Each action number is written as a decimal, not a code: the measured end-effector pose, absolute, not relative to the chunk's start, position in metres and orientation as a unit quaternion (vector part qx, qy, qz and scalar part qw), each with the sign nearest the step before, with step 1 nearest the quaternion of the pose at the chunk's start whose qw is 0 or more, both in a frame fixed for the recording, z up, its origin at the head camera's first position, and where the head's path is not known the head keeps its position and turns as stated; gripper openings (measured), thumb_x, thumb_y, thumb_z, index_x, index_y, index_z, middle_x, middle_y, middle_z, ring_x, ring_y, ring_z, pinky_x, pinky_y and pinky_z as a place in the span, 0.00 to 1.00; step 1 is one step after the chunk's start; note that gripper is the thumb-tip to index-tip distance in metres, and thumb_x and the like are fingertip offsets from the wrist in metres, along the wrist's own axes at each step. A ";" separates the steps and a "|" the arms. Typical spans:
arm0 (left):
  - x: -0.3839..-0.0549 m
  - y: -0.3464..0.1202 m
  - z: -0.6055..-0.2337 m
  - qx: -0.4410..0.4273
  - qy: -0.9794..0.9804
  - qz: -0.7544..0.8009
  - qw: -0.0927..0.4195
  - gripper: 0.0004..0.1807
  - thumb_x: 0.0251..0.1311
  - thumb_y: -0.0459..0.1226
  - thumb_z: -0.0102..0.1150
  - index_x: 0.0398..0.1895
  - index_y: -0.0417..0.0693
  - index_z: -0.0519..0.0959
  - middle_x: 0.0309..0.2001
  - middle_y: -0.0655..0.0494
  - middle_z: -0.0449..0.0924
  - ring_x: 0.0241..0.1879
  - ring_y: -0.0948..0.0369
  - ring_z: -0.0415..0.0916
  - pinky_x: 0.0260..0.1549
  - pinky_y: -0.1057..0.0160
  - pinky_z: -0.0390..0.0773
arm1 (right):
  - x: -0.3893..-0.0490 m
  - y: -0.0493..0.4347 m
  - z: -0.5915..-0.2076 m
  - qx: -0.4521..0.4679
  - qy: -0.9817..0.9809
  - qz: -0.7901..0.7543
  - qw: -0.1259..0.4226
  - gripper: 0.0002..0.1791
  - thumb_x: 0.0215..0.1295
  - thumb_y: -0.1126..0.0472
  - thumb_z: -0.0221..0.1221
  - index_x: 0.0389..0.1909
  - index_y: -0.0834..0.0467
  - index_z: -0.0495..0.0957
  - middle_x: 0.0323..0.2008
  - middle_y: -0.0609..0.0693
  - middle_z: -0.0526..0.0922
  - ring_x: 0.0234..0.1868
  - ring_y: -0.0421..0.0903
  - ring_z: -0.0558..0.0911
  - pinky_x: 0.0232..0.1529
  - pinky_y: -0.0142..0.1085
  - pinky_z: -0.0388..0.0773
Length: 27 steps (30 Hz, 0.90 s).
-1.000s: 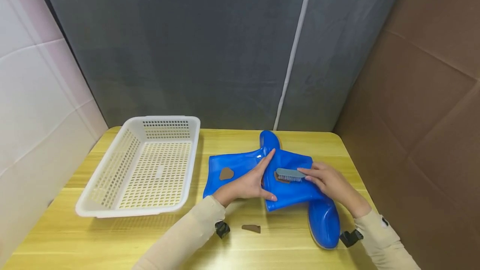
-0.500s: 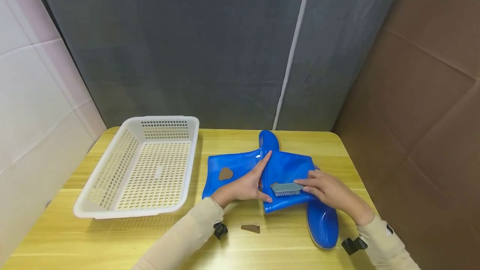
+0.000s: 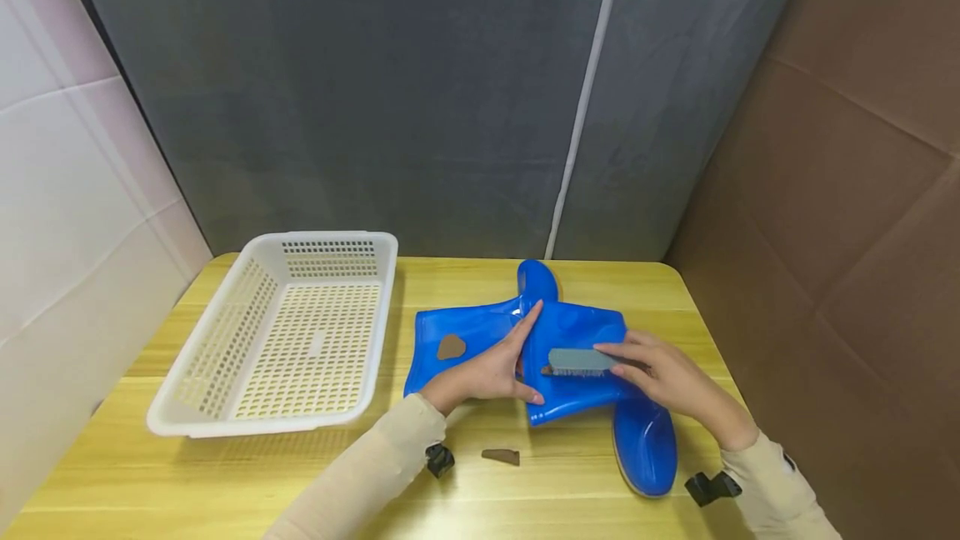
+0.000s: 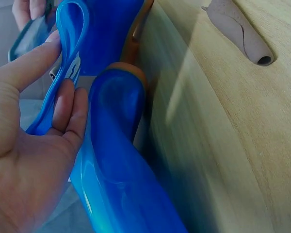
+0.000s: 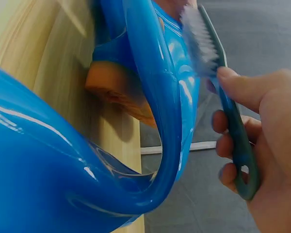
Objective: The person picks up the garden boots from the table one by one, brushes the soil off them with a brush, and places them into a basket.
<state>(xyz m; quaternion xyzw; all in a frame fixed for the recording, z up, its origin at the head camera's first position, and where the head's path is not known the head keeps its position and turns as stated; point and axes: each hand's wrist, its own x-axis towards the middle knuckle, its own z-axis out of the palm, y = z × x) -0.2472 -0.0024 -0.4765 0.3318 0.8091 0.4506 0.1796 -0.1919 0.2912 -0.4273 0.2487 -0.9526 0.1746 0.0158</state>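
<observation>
Two blue rubber boots lie on the wooden table, the right boot (image 3: 577, 323) partly across the left boot (image 3: 468, 323). My left hand (image 3: 487, 372) grips the top edge of the right boot; the left wrist view shows that rim (image 4: 73, 36) between thumb and fingers. In my right hand (image 3: 667, 369) is a grey-green scrub brush (image 3: 577, 359), held by its handle, its white bristles (image 5: 198, 39) facing the boot shaft. A bit of brown patch (image 3: 547, 370) shows at the brush's left end. Another brown patch (image 3: 451, 347) is on the left boot's shaft.
A white perforated plastic basket (image 3: 273, 423) stands at the left of the table (image 3: 247, 490). A small brown curled piece (image 3: 501, 457) lies near the front, between the forearms. A grey wall (image 3: 375, 107) rises behind, and a brown sheet (image 3: 832, 215) hangs at the right.
The brush has moved toward the front of the boot shaft and then back up a little, its back now turned more to the head camera. My left hand keeps its place.
</observation>
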 end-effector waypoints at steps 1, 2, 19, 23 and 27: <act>-0.247 -0.003 -0.476 0.333 0.808 0.451 0.181 0.72 0.48 0.46 0.76 0.76 0.76 0.23 0.82 0.53 0.30 0.80 0.45 0.44 0.73 0.43 0.61 | -0.194 0.290 -0.427 0.244 -0.954 0.174 0.025 0.22 0.70 0.51 0.58 0.65 0.39 0.75 0.42 0.40 0.79 0.43 0.38 0.76 0.43 0.36 0.80; -0.247 -0.003 -0.476 0.334 0.807 0.453 0.182 0.72 0.48 0.46 0.76 0.76 0.77 0.23 0.82 0.53 0.30 0.80 0.45 0.44 0.73 0.42 0.61 | -0.196 0.289 -0.427 0.240 -0.954 0.174 0.034 0.23 0.70 0.51 0.59 0.65 0.39 0.74 0.42 0.41 0.79 0.44 0.39 0.76 0.44 0.37 0.80; -0.246 -0.004 -0.470 0.369 0.798 0.437 0.189 0.61 0.63 0.34 0.63 0.77 0.71 0.22 0.81 0.55 0.24 0.81 0.48 0.36 0.76 0.44 0.54 | -0.211 0.290 -0.445 0.259 -0.952 0.162 0.034 0.23 0.68 0.53 0.61 0.63 0.39 0.77 0.32 0.35 0.72 0.34 0.34 0.67 0.37 0.28 0.68; -0.246 -0.005 -0.469 0.366 0.799 0.437 0.190 0.61 0.63 0.33 0.62 0.77 0.73 0.22 0.81 0.55 0.25 0.81 0.47 0.38 0.75 0.44 0.57 | -0.207 0.294 -0.441 0.283 -0.945 0.162 0.002 0.21 0.68 0.53 0.61 0.62 0.40 0.78 0.30 0.35 0.71 0.32 0.34 0.66 0.34 0.26 0.67; -0.246 -0.006 -0.469 0.359 0.800 0.440 0.193 0.61 0.64 0.32 0.60 0.76 0.77 0.22 0.81 0.55 0.25 0.80 0.46 0.41 0.74 0.44 0.59 | -0.203 0.295 -0.434 0.296 -0.941 0.156 -0.039 0.21 0.68 0.50 0.60 0.61 0.40 0.78 0.31 0.36 0.72 0.33 0.33 0.67 0.34 0.26 0.68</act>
